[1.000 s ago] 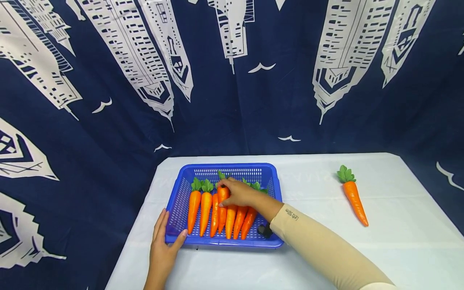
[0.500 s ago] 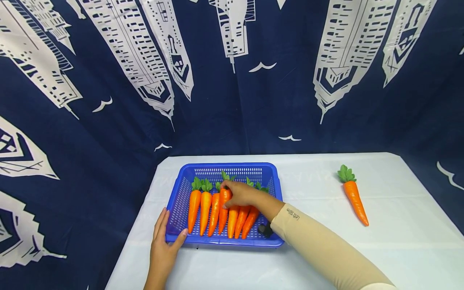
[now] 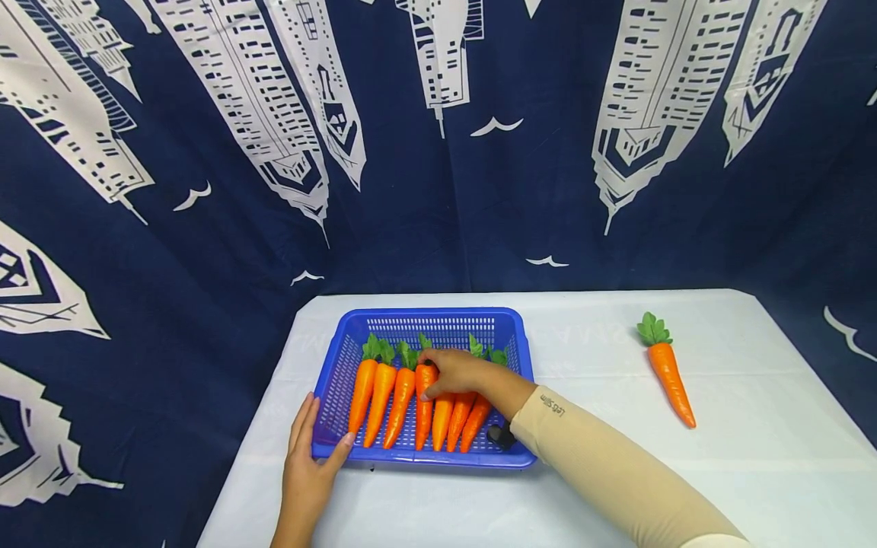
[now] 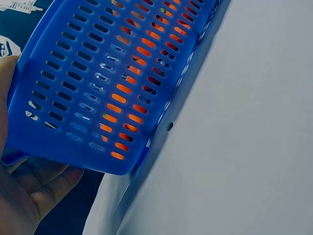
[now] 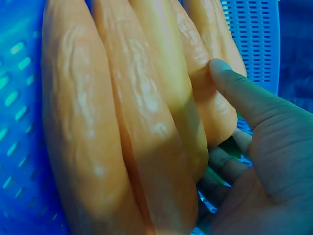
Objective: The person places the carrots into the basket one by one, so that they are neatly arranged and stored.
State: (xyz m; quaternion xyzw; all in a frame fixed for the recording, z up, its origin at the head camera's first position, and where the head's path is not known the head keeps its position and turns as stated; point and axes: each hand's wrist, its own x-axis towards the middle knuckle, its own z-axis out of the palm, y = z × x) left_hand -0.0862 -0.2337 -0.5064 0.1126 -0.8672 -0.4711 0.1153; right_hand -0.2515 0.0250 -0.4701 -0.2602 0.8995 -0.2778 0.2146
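In the head view, a blue plastic basket (image 3: 438,458) holds a row of orange carrots with green leafy tops. My right hand (image 3: 457,371) pinches one carrot (image 3: 424,422) in the middle of the row near its top. Its thumb lies on that carrot (image 5: 215,115) in the right wrist view, with the fingers behind the top end. My left hand (image 3: 308,466) grips the basket's left front corner, thumb on the front rim and fingers along the left side. In the left wrist view, the left hand (image 4: 24,196) wraps the corner of the perforated basket wall (image 4: 63,142).
A single carrot (image 3: 671,380) lies on the white tablecloth (image 3: 582,365) to the right. A small black object (image 3: 500,435) sits in the basket's right front corner, partly beside the right wrist. A dark blue curtain (image 3: 411,243) with white building prints hangs behind the table.
The pinched carrot now lies straighter, its tip nearer the front rim. The three carrots to its left have shifted left and slanted, and the third one's leaves show more. My left hand stays put.
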